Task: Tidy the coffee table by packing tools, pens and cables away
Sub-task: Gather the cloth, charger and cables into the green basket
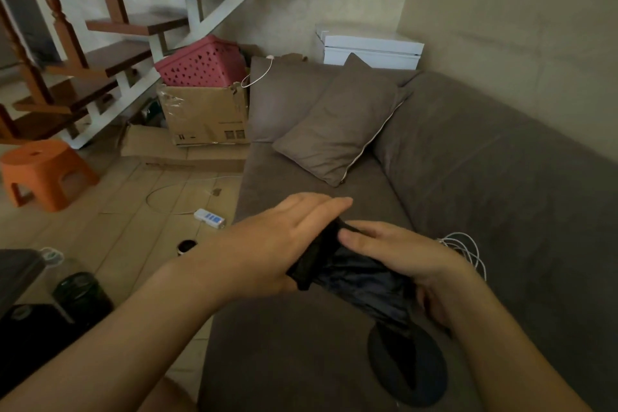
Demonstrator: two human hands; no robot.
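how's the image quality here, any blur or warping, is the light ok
Head view: dim, flat indoor light; the dark pouch between the left hand and right hand loses detail. Wide-angle warping bends the sofa edge. The staircase looks soft.

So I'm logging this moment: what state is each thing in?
Black pouch: held in both hands, mouth pulled open.
White cable: loosely coiled on sofa.
Cardboard box: open, torn flap.
Pink basket: tilted on box.
Power strip: lying on floor.
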